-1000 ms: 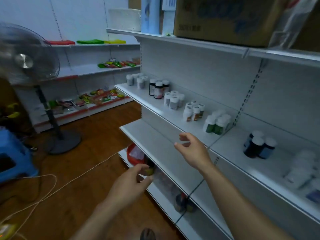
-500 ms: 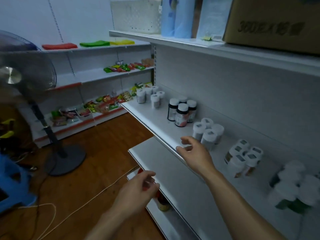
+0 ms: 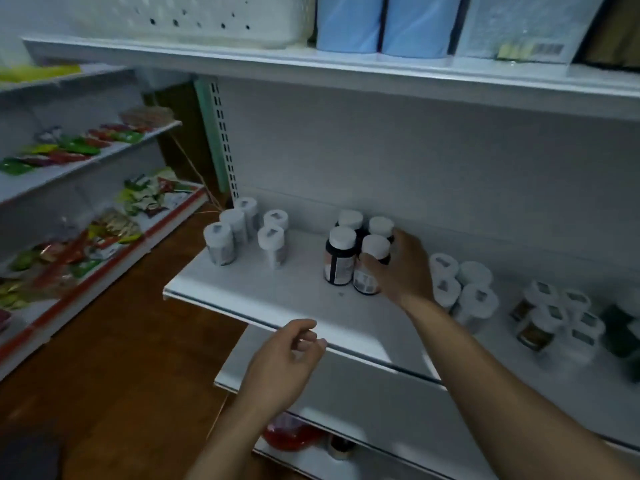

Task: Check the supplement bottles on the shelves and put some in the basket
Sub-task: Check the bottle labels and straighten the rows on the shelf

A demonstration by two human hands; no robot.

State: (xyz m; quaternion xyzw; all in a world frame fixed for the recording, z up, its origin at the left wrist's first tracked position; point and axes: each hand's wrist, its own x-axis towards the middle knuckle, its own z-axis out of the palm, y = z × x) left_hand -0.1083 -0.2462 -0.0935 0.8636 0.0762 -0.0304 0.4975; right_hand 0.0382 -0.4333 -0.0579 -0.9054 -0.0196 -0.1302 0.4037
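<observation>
Several dark supplement bottles with white caps stand in a cluster on the white middle shelf (image 3: 284, 292). My right hand (image 3: 403, 268) grips the front right dark bottle (image 3: 370, 263) of that cluster, thumb on its front and fingers behind it. The bottle stands on the shelf. My left hand (image 3: 284, 362) hovers below the shelf's front edge with fingers loosely curled and holds nothing. A red basket (image 3: 294, 433) shows partly under the lower shelf. White bottles (image 3: 239, 233) stand to the left, and more white bottles (image 3: 464, 289) to the right.
Brown jars (image 3: 550, 317) and a green bottle (image 3: 623, 330) stand at the far right. The top shelf carries a white perforated bin (image 3: 194, 19) and blue rolls (image 3: 381, 22). Snack packets (image 3: 104, 230) fill the shelves at left. Wooden floor (image 3: 121, 375) lies below.
I have moved closer and the view has swung right onto the shelf. My right hand went from the shelf edge to the dark bottles and took hold of one. My left hand rose.
</observation>
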